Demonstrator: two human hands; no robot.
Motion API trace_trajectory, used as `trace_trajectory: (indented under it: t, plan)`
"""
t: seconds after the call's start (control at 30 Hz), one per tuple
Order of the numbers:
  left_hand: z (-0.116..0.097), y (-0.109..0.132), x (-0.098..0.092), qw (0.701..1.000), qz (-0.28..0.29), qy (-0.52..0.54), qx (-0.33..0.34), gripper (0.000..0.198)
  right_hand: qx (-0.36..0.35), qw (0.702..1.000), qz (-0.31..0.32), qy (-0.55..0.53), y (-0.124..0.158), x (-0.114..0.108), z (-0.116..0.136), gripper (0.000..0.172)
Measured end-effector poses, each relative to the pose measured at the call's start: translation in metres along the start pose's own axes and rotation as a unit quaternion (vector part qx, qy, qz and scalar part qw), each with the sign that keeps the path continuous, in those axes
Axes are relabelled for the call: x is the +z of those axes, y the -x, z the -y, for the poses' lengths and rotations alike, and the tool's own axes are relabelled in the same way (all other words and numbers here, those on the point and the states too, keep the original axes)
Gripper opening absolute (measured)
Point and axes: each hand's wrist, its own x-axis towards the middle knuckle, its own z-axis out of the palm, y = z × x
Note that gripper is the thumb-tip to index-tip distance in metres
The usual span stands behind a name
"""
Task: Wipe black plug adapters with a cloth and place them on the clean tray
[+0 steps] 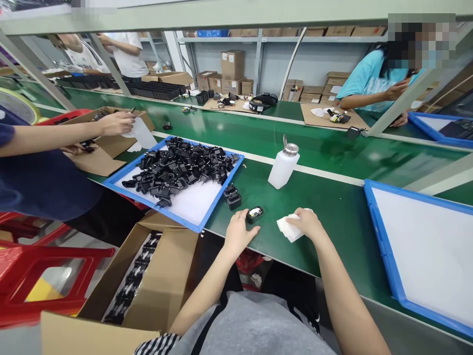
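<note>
My left hand (236, 230) rests at the table's front edge, thumb and fingers apart. Its fingertips are right beside a small black power adapter housing (254, 214) with pale parts showing inside; whether they touch it I cannot tell. To the right, my right hand (308, 222) is closed on a folded white wipe (290, 228), pressed near the green tabletop. Black adapters (233, 198) stand just behind my left hand, next to the tray. A white pump bottle (283, 169) with a metal top, its lid flipped up, stands beyond my hands.
A blue-rimmed tray (205, 222) heaped with black adapters is at left; another blue-rimmed tray (382, 256) lies at right. An open carton (173, 266) stands below the table edge. At left, a co-worker's hand (117, 123) holds a white sheet. A frame post (401, 101) rises at right.
</note>
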Motion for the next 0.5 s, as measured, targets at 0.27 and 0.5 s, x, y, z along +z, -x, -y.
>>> trace_trajectory:
  t: [0.27, 0.5]
  plan:
    - [-0.002, -0.01, 0.013, 1.0, -0.022, 0.016, 0.004, 0.03, -0.052, 0.964, -0.165, -0.201, 0.014, 0.016, 0.042, 0.031]
    - [-0.004, -0.01, 0.006, 1.0, 0.007, 0.015, -0.02, 0.021, -0.309, 0.911, -0.195, -0.193, 0.035, 0.064, 0.081, 0.026]
